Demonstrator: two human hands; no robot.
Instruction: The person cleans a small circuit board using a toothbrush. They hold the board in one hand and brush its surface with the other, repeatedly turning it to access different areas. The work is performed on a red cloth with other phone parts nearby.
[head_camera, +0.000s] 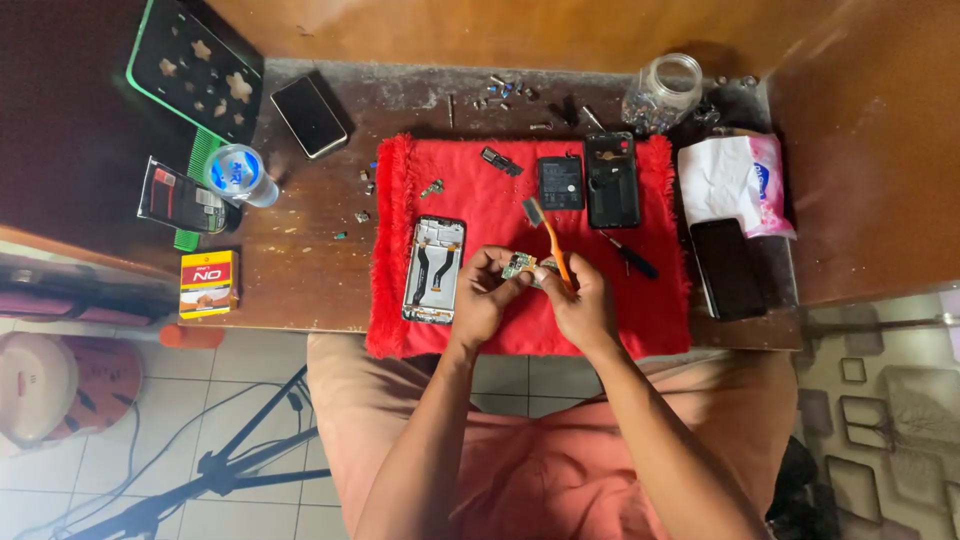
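Observation:
My left hand (487, 292) pinches a small green circuit board (519, 265) over a red cloth (640, 310). An orange-handled brush (546, 233) is gripped in my right hand (578, 299), its bristle head pointing up and away from the board. Left of my hands lies an opened phone frame (434, 269) with its inner ribbon cable showing. Farther back on the cloth rest a black battery (560, 182) and a black phone back cover (611, 180).
A screwdriver (630, 256) lies right of my hands. A dark phone (727, 268) and a tissue pack (735, 180) sit at the right; a glass jar (663, 92) and loose screws at the back. At left stand a water bottle (240, 174), another phone (310, 115) and a yellow box (208, 283).

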